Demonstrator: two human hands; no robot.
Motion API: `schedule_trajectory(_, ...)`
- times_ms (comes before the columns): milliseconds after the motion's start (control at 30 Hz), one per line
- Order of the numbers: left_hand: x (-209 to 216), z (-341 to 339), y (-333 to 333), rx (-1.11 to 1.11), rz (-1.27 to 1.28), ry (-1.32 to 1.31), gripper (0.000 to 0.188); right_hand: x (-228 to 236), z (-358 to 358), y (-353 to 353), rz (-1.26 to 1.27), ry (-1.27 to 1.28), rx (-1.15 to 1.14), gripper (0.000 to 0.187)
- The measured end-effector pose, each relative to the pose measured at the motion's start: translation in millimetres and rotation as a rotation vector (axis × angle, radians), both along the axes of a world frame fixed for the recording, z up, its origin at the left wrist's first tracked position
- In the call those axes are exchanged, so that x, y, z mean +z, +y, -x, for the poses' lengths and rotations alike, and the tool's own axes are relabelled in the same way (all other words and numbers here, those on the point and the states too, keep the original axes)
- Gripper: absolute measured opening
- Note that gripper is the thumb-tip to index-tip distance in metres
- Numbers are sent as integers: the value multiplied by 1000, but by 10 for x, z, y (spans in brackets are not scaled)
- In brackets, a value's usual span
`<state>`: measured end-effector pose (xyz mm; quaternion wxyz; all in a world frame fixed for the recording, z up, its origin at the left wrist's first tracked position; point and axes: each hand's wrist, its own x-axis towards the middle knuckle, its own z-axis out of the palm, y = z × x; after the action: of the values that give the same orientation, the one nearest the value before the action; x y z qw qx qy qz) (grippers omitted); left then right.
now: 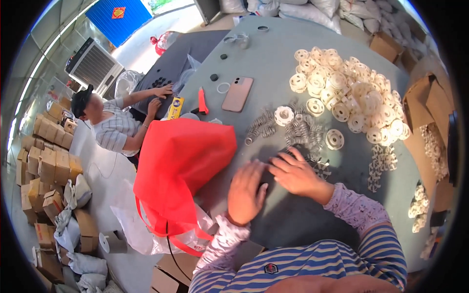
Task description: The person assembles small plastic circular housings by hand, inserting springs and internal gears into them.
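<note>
My left hand [246, 190] rests low over the grey table, fingers stretched forward and thumb apart; its fingertips are slightly blurred and nothing shows in it. Beside it, my right hand [299, 176] reaches in from the right with fingers spread, at the near edge of a heap of metal coil springs [304, 129]. Whatever lies under its fingertips is hidden. One white plastic wheel-like part [284, 116] sits among the springs, and another round part [334, 139] lies to their right. Small metal clips [320, 168] show just beyond my right wrist.
A big pile of cream plastic round parts [347, 88] covers the far right. More metal clips [381, 163] lie nearer. A red bag [181, 166] stands left of my left arm. Beyond are a phone [238, 94] and a red-handled cutter [202, 101]. Another person [115, 119] works at left.
</note>
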<state>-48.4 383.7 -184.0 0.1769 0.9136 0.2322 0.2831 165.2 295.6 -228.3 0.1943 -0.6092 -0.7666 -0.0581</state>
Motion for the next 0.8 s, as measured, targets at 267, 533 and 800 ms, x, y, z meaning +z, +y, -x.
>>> schedule_trajectory(267,-556,334,610,235,64,41,38,435,-271,198,74,166,-18,55)
schedule_trajectory(533,-265,-898,661,117,61,-257,54,311,-760,1676,94,-6,-264,67)
schedule_trajectory(800,-504,-848,453,-24,326,-165,63,261,-1099,704,381,111,-157,78)
